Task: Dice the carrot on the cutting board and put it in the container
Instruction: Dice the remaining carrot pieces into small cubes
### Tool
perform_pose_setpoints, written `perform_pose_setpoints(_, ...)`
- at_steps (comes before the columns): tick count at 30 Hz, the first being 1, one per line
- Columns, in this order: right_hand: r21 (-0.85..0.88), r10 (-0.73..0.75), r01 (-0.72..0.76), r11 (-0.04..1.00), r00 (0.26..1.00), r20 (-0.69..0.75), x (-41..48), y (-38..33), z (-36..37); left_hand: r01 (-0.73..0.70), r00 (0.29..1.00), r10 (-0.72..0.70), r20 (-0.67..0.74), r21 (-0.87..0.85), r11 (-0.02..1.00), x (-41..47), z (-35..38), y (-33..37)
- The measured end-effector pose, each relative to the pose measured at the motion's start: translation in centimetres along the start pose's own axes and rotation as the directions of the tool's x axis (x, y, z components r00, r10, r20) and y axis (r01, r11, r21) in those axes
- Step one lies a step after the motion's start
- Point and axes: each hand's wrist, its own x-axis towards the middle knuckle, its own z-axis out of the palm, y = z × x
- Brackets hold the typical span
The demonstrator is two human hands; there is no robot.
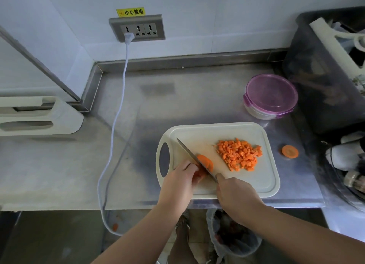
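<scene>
Steel counter (177,105) — holds cutting board (266,184), lidded container (271,95), stray carrot slice (290,151), white cord (116,115).

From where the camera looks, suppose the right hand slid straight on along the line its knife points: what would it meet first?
The right hand aims its knife up-left, so it would first meet the carrot piece under the blade, with the left hand fingertips just beside it. Depth is uncertain.

I see soft, even light and dull glare on the steel surface (197,98). Edges bow and blur; the right side is dark.

left hand (180,180) steadies carrot (205,163); right hand (235,196) grips knife (194,159) on it
</scene>
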Motion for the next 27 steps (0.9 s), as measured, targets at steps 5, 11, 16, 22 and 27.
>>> perform_pose_setpoints(5, 0.043, 0.015, -0.016, 0.999, 1.000, 0.025, 0.2, 0.3, -0.2, 0.030, 0.999, -0.030, 0.041, -0.007, 1.000, 0.0, -0.5, 0.4)
perform_pose_setpoints(11, 0.190, 0.050, -0.028, 0.981, 0.993, -0.111, -0.8, 0.9, -0.8, 0.044, 0.998, -0.045, 0.054, 0.010, 0.999, 0.0, -0.9, 0.6)
perform_pose_setpoints(16, 0.148, 0.030, -0.013, 0.989, 0.993, -0.110, -1.6, 0.9, -0.9, 0.070, 0.997, -0.070, 0.044, 0.010, 0.998, -0.2, -0.6, 0.3)
perform_pose_setpoints(22, 0.074, 0.002, 0.004, 0.997, 0.996, -0.084, -2.0, 0.5, -0.6, 0.087, 0.994, -0.088, 0.070, 0.015, 0.996, -0.2, -0.6, 0.3)
perform_pose_setpoints(27, 0.043, -0.002, 0.005, 0.999, 0.997, -0.075, -1.7, 0.5, -0.2, 0.077, 0.996, -0.078, 0.043, 0.016, 0.997, -0.3, -0.6, 0.4)
